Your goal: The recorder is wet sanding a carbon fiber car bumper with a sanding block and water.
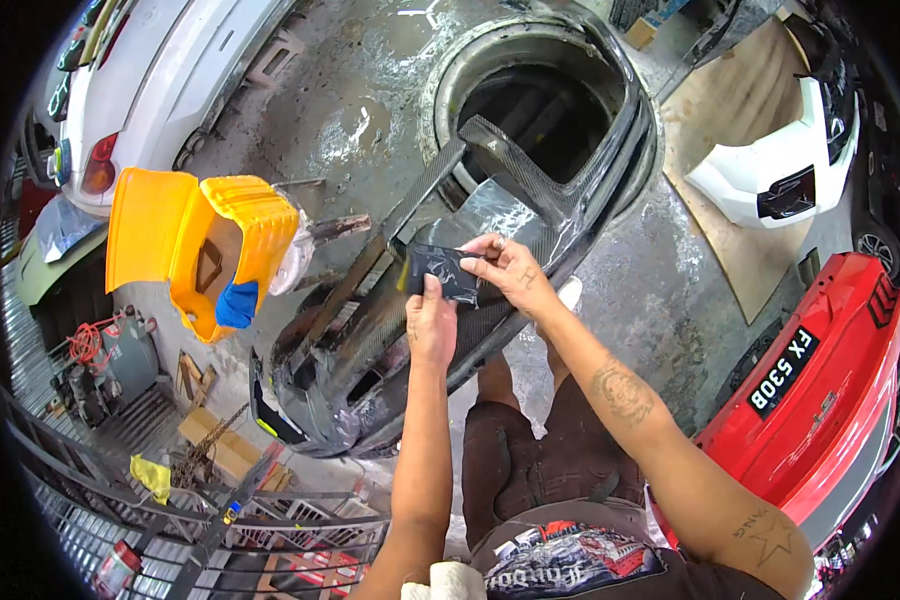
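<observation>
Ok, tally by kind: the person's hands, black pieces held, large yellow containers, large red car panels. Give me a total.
Hands: 2, left hand and right hand
Held black piece: 1
Large yellow container: 1
Large red car panel: 1
Total: 5

Car-body workshop; white car (165, 75), loose white bumper (735, 180), red body panel (838, 395), stained floor (315, 105)

Left hand (433, 322) with fingers mostly hidden behind a black sheet (446, 274), white car (175, 75) at upper left cut by the top edge, white shoe (571, 291) near centre partly hidden by a dark bumper (395, 350)
</observation>
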Demonstrator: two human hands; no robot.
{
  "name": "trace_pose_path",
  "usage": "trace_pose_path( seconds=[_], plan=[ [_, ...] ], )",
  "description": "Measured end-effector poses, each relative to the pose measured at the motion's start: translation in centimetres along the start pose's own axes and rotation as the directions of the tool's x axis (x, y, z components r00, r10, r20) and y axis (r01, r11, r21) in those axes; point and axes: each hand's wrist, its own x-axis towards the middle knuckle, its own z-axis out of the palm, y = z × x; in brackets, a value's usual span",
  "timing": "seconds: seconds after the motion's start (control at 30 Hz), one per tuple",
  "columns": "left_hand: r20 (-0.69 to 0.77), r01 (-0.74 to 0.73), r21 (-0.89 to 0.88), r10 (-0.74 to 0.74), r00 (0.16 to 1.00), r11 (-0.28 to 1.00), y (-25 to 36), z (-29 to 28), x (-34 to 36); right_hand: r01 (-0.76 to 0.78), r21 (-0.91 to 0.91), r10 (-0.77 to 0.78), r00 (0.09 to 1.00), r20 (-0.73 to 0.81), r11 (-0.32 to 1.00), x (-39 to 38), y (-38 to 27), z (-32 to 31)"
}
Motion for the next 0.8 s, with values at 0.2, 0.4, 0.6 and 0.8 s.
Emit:
trace_pose_path(
  seconds=[0.2,0.4,0.6,0.8],
  plan=[
    [0.020,0.168,0.192,-0.175,0.984,0.967,0.8,0.6,-1.7,0.145,-0.457,-0.077,0.984,0.163,0.877,-2.8,-0.5,-3.8],
    [-0.119,0.020,0.830,0.141,0.983,0.557,3.6,0.2,1.2,0.058,-0.527,-0.100,0.994,-0.051,0.848,-5.0,-2.4,-13.1],
    [0.488,-0.446,0.865,0.184,0.853,-0.229,-1.9,2.8,2.8,-0.025,-0.771,-0.088,0.991,-0.105,0.637,-10.7,-7.4,-19.3],
    [0.393,-0.379,0.920,0.218,0.894,-0.103,-2.7,2.1,1.6,0.283,-0.779,-0.499,0.866,-0.044,0.560,-19.5,-24.7,-16.6]
  ],
)
